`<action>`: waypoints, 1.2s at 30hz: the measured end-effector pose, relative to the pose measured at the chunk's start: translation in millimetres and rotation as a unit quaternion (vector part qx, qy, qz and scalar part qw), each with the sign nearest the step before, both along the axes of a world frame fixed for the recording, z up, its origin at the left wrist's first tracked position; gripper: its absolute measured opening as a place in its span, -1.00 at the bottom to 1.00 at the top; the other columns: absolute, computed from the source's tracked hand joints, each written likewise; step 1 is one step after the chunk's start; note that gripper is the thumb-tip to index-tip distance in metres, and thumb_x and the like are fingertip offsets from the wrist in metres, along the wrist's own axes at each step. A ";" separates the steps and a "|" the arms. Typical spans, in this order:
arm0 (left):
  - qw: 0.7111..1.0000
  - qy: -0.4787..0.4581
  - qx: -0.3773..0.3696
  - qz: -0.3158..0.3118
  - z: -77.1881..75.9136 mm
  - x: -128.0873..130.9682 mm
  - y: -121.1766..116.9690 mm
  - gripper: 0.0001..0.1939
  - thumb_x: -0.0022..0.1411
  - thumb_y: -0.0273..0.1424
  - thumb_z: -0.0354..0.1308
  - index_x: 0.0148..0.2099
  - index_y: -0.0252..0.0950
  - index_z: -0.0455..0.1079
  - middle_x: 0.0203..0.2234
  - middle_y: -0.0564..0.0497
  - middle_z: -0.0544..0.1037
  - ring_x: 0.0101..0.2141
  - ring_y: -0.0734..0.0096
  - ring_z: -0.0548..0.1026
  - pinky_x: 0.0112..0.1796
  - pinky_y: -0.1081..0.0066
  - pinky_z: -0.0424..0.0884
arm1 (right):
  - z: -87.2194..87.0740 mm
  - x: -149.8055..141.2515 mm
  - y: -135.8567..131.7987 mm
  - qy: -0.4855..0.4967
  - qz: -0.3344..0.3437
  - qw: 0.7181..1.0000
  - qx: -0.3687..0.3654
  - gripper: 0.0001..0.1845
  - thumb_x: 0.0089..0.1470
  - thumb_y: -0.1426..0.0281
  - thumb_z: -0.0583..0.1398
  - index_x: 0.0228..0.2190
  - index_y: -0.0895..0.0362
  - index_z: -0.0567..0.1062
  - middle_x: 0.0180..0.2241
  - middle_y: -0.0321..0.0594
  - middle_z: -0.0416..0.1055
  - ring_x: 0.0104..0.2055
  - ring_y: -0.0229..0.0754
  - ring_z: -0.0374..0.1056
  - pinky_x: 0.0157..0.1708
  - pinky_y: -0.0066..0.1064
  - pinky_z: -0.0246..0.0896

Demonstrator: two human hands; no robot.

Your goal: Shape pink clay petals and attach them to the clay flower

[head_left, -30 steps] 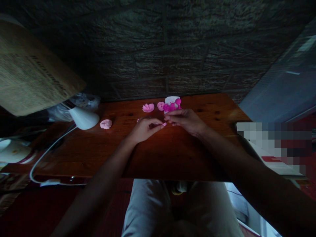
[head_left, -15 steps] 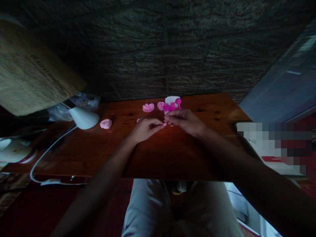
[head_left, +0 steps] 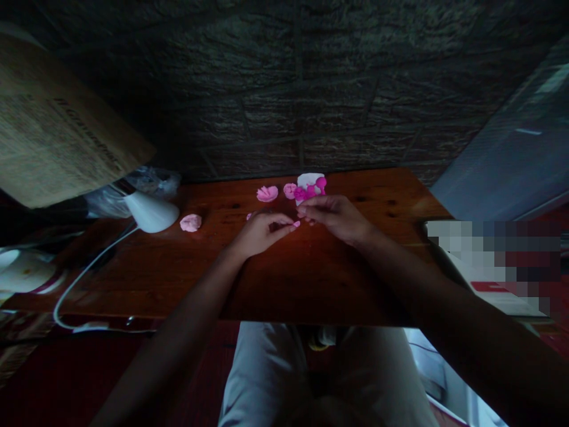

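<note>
My left hand [head_left: 262, 233] is closed in a pinch over the wooden table, with a small pink piece [head_left: 296, 224] at its fingertips. The piece looks soft, like modelling clay, but is too small to be sure. Just right of it, my right hand [head_left: 340, 218] has its thumb and fingers pressed together; whatever they hold is hidden. Behind my hands lie a pale pink flower-like shape [head_left: 267, 194], a smaller round pink shape [head_left: 290, 190] and bright magenta pieces [head_left: 311, 191] on a white sheet [head_left: 309, 178]. Another pink bit [head_left: 249, 216] peeks out behind my left hand.
A crumpled light pink lump [head_left: 191, 223] lies to the left, near a white lamp [head_left: 151, 212] with a trailing white cable [head_left: 86, 276]. A printed brown paper shade or bag [head_left: 66, 124] looms at upper left. The dark stone wall [head_left: 267, 89] bounds the table's back.
My right hand has shifted very slightly up and away from the left fingertips, showing a bit more of the small pink piece. The rest has stayed in place.
</note>
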State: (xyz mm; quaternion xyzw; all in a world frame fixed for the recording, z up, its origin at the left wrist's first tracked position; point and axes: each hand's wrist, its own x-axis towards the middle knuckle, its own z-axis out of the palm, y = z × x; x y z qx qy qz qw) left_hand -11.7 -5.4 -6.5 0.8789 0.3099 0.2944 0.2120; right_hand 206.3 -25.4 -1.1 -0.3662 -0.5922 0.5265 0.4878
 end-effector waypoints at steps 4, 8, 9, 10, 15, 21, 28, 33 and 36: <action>1.000 0.006 0.002 0.001 -0.6 -0.3 1.0 -0.86 0.34 -0.39 0.23 -0.11 -0.26 0.60 -0.27 -0.02 0.72 -0.32 0.42 0.62 -0.28 0.46 0.50 | 0.7 0.1 -0.1 -0.015 -0.004 1.000 0.009 -0.64 -0.07 0.07 0.42 -0.40 0.11 0.65 -0.39 -0.24 0.60 -0.40 -0.27 0.39 -0.28 -0.36 0.35; 1.000 0.006 0.002 -0.003 -1.0 -0.6 1.5 -0.86 0.34 -0.40 0.23 -0.12 -0.27 0.60 -0.26 -0.02 0.71 -0.31 0.42 0.63 -0.27 0.47 0.50 | 0.5 -1.3 -0.3 -0.029 0.018 0.999 0.000 -0.63 -0.10 0.05 0.43 -0.42 0.11 0.64 -0.42 -0.26 0.57 -0.39 -0.26 0.40 -0.28 -0.36 0.35; 1.000 0.004 0.003 -0.003 -1.0 -0.6 1.4 -0.86 0.34 -0.40 0.23 -0.12 -0.27 0.60 -0.26 -0.02 0.71 -0.31 0.42 0.63 -0.27 0.47 0.50 | 0.9 -1.5 -0.5 -0.033 0.019 0.999 0.003 -0.63 -0.10 0.05 0.43 -0.43 0.10 0.64 -0.43 -0.27 0.57 -0.39 -0.26 0.39 -0.28 -0.36 0.35; 1.000 0.003 0.002 -0.002 -1.0 -0.6 1.3 -0.86 0.34 -0.40 0.23 -0.12 -0.27 0.60 -0.26 -0.02 0.71 -0.31 0.42 0.63 -0.27 0.47 0.50 | 1.5 -1.5 -0.9 -0.035 0.017 0.999 0.008 -0.63 -0.10 0.05 0.43 -0.43 0.10 0.64 -0.44 -0.28 0.56 -0.40 -0.26 0.39 -0.28 -0.36 0.35; 1.000 -0.001 0.000 -0.001 -0.7 -0.5 0.7 -0.85 0.34 -0.38 0.24 -0.11 -0.26 0.60 -0.27 -0.01 0.71 -0.30 0.41 0.63 -0.25 0.46 0.50 | 2.8 -0.1 -0.8 -0.029 -0.011 0.999 0.026 -0.62 -0.06 0.04 0.41 -0.41 0.11 0.64 -0.41 -0.24 0.57 -0.39 -0.24 0.40 -0.26 -0.32 0.36; 1.000 0.005 -0.001 0.000 0.4 -0.5 1.1 -0.85 0.34 -0.39 0.23 -0.11 -0.26 0.60 -0.26 -0.01 0.72 -0.30 0.42 0.63 -0.25 0.46 0.50 | 1.9 1.6 1.0 -0.040 -0.035 0.998 0.022 -0.61 -0.08 0.03 0.42 -0.40 0.10 0.65 -0.37 -0.22 0.60 -0.38 -0.24 0.41 -0.27 -0.32 0.38; 1.000 0.007 -0.002 0.002 -0.2 -0.9 1.5 -0.85 0.34 -0.38 0.23 -0.11 -0.27 0.61 -0.27 -0.02 0.71 -0.31 0.41 0.62 -0.25 0.46 0.49 | 4.6 0.6 -1.0 -0.051 -0.046 0.997 0.030 -0.56 -0.06 -0.01 0.40 -0.43 0.13 0.64 -0.44 -0.21 0.58 -0.42 -0.24 0.40 -0.31 -0.34 0.36; 1.000 0.000 -0.010 0.005 -0.1 -0.8 0.8 -0.84 0.34 -0.37 0.23 -0.12 -0.28 0.61 -0.26 -0.03 0.71 -0.28 0.40 0.63 -0.21 0.44 0.50 | -1.7 1.6 1.8 -0.026 -0.032 0.999 -0.008 -0.64 -0.14 0.09 0.46 -0.42 0.12 0.67 -0.43 -0.23 0.60 -0.43 -0.26 0.41 -0.32 -0.36 0.37; 1.000 -0.009 -0.023 0.007 -0.4 -0.9 0.8 -0.84 0.33 -0.37 0.23 -0.11 -0.27 0.62 -0.26 -0.03 0.71 -0.27 0.38 0.63 -0.19 0.42 0.49 | -2.8 1.7 1.5 -0.009 -0.022 1.000 -0.014 -0.71 -0.13 0.18 0.46 -0.39 0.10 0.69 -0.43 -0.27 0.60 -0.41 -0.27 0.42 -0.28 -0.35 0.38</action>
